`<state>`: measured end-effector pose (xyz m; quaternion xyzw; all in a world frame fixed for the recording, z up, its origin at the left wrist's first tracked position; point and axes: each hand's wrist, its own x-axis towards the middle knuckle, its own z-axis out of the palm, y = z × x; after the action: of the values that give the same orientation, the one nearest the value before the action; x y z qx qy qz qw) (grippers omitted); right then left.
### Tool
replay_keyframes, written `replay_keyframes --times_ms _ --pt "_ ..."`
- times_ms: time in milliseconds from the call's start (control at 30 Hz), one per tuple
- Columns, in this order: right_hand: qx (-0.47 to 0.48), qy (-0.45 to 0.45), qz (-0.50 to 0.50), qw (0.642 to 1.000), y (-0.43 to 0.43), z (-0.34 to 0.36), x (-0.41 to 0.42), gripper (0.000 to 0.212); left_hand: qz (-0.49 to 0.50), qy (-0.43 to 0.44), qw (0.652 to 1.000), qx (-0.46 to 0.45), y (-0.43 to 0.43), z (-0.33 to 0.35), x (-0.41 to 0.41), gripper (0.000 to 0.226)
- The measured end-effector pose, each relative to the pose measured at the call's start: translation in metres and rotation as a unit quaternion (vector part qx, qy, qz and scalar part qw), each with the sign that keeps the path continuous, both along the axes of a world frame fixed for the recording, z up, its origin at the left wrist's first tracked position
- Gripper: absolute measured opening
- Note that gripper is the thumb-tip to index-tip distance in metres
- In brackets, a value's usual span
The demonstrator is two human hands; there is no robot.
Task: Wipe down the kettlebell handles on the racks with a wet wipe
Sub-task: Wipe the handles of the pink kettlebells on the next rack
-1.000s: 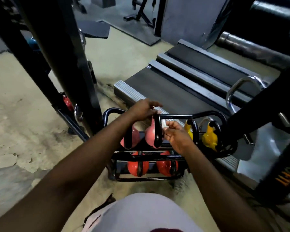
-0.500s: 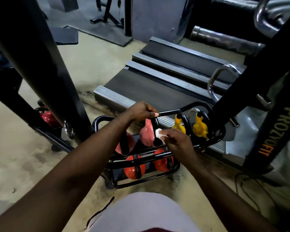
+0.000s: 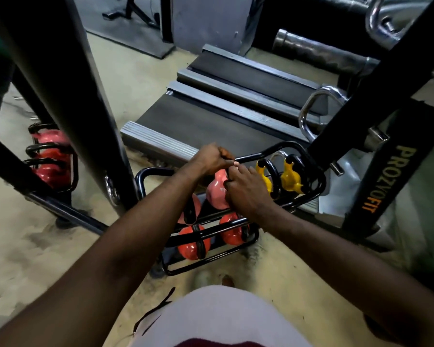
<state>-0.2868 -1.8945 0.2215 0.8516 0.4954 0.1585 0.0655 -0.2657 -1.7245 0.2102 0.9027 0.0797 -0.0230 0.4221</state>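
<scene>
Mid-wipe on the pink kettlebell (image 3: 217,192) handle, upper rack shelf. Left hand (image 3: 211,159) clenched round the top rail (image 3: 254,156). Right hand (image 3: 246,194) curled on the handle, wet wipe hidden beneath. Next, I reckon: shift right to the yellow kettlebells (image 3: 290,179).

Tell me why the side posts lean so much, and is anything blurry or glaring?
Head view throughout: the wide-angle lens splays the black posts outward; motion smears the red kettlebells at left; glare streaks the steel tube upper right.

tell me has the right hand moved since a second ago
Yes. The right hand has slid left, away from the yellow kettlebells, and now wraps over the handle of the pink kettlebell.
</scene>
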Motion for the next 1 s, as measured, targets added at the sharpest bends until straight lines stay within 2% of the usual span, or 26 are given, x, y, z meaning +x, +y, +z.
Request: replay_keyframes --times_ms 133,267,333,433,500,533,567,700,800,867,933,1000 --pt "0.059 0.017 0.037 0.997 -0.036 -0.018 -0.020 0.013 0.010 -0.006 1.000 -0.025 0.001 -0.003 -0.003 0.024" --pt "0.168 0.066 -0.017 0.983 -0.066 -0.035 -0.028 0.019 0.025 -0.002 1.000 -0.018 -0.002 -0.004 -0.005 0.025" --pt "0.244 0.136 -0.057 0.958 -0.065 -0.046 -0.034 0.015 0.029 0.003 0.999 -0.017 -0.002 -0.003 -0.005 0.026" --pt "0.364 0.254 -0.086 0.892 -0.053 -0.049 -0.032 0.013 0.032 0.009 0.999 -0.019 0.000 -0.001 -0.006 0.028" --pt "0.431 0.294 -0.094 0.848 -0.043 -0.042 -0.023 0.017 0.032 0.012 0.999 -0.018 -0.001 0.001 -0.007 0.030" --pt "0.442 0.302 -0.094 0.840 -0.042 -0.039 -0.021 0.018 0.032 0.011 0.999 -0.020 -0.002 0.002 -0.007 0.030" --pt "0.433 0.301 -0.086 0.845 -0.044 -0.039 -0.022 0.019 0.034 0.011 0.999 -0.022 -0.002 0.001 -0.008 0.030" --pt "0.318 0.236 -0.017 0.918 -0.067 -0.061 -0.035 0.031 0.045 0.012 0.999 -0.022 0.000 -0.002 -0.010 0.034" --pt "0.319 0.238 0.006 0.917 -0.069 -0.075 -0.034 0.025 0.047 0.011 0.999 -0.025 -0.002 -0.001 -0.013 0.035" --pt "0.389 0.264 -0.044 0.881 -0.066 -0.076 -0.038 0.017 0.049 0.008 0.999 -0.018 -0.005 0.001 -0.016 0.033" --pt "0.481 0.322 -0.137 0.804 -0.066 -0.078 -0.043 0.014 0.047 0.004 0.999 -0.001 -0.006 0.002 -0.017 0.031" --pt "0.510 0.401 -0.210 0.731 -0.063 -0.077 -0.038 0.015 0.039 0.001 0.999 0.034 -0.008 0.003 -0.021 0.030"
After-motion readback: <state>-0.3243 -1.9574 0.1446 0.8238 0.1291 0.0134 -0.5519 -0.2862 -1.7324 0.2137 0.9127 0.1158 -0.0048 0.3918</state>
